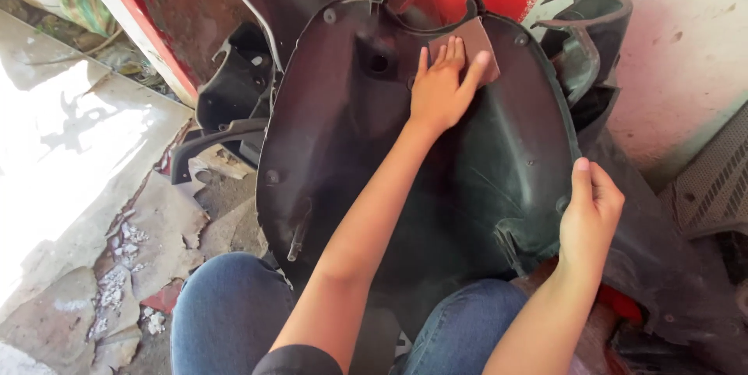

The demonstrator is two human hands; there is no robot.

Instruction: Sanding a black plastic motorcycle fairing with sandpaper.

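Observation:
A large black plastic body panel (374,180) leans on my knees, its hollow inner side facing me. My left hand (442,93) lies flat near the panel's top and presses a brown sheet of sandpaper (477,41) against it. My fingers cover the sheet's lower left part. My right hand (590,215) grips the panel's right edge, with the thumb on the inner face and the fingers wrapped behind the rim. My knees in blue jeans (230,313) sit under the panel's lower end.
More black plastic panels stand behind on the left (234,86) and on the right (592,32). A red and white wall (670,47) is at the back. Broken concrete and rubble (125,266) cover the floor on the left, and a ribbed grey part (717,180) lies at the right.

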